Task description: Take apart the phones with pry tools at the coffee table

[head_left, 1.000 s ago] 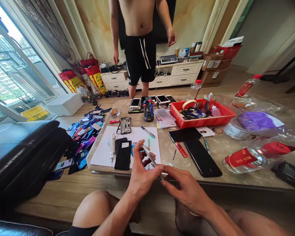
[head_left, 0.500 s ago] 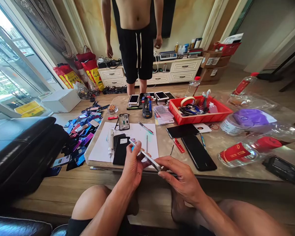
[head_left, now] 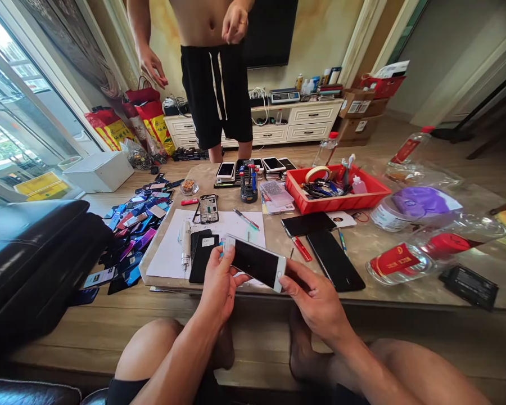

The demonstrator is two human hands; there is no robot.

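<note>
White phone (head_left: 255, 261): thin slab with rounded corners, glossy dark glass and a pale smooth border, held tilted over the near edge of the surface; a small oblong button marks its right end.
Left hand (head_left: 219, 278): grip closed on the phone's left end, thumb pressed to the front, fingers curled behind.
Right hand (head_left: 314, 301): grip pinched narrowly on the phone's right end, thumb at the near corner.
Surface (head_left: 272, 236): smooth, stone-like, mottled grey-brown.
Paper (head_left: 164, 247): flat matte white, spread at the left, partly behind the left hand.
Pen-shaped tool (head_left: 186, 242): pale cylinder with a narrow metal tip, lying on the paper.
Dark panels (head_left: 202, 259): thin, flat, overlapping just right of the tool, one bearing a white sticker.
Phone frame (head_left: 208, 208): hollowed rectangular shell near the paper's far edge.
Black slabs (head_left: 335, 261): two sleek rectangles, right of the white phone, their ends meeting.
Red tray (head_left: 341, 203): rigid, straight-walled, far right of the hands, filled with tools and a ring of tape (head_left: 318, 168).
Bottle (head_left: 396, 261): clear, shiny, red-labelled, lying on its side at the right.
Heap (head_left: 139, 225): glossy coloured rectangular pieces on the floor, left.
Standing person (head_left: 217, 84): beyond the far edge, in black shorts with pale cords.
</note>
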